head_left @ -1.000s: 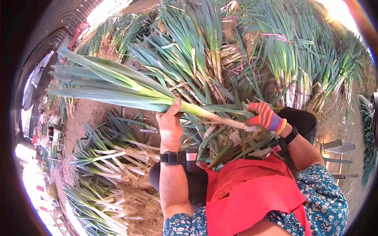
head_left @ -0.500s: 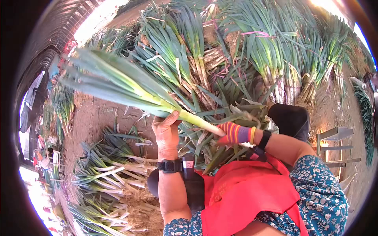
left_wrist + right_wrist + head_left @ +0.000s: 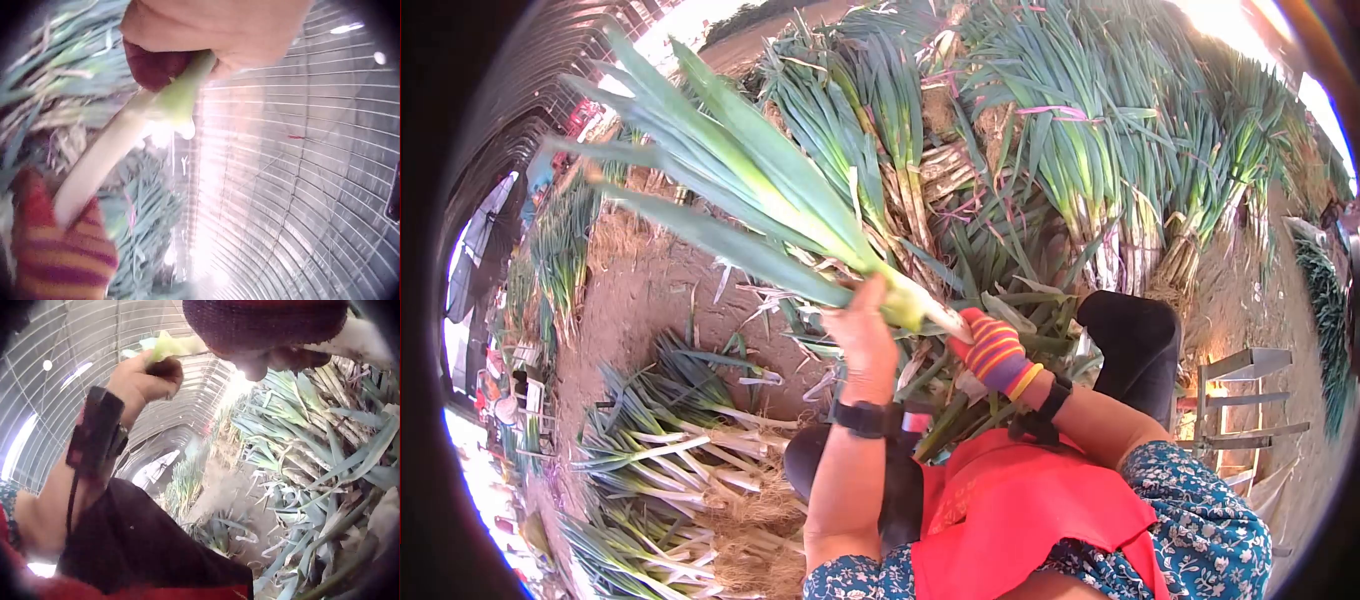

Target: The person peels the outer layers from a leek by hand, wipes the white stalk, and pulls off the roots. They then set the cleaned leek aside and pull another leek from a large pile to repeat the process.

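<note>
Left hand, bare, gripping 1 leek where its green leaves begin; right hand, in a striped glove, gripping its pale lower end. The leek slants in front of the red apron, bundled leeks beyond.

Daylight is blowing out to white at eleven, two and eight o'clock in the head view, its dark-rimmed edges bowing. Leaf tips are blurring at ten. Glare is blooming at six in the hazy left wrist view, one in the right.
</note>
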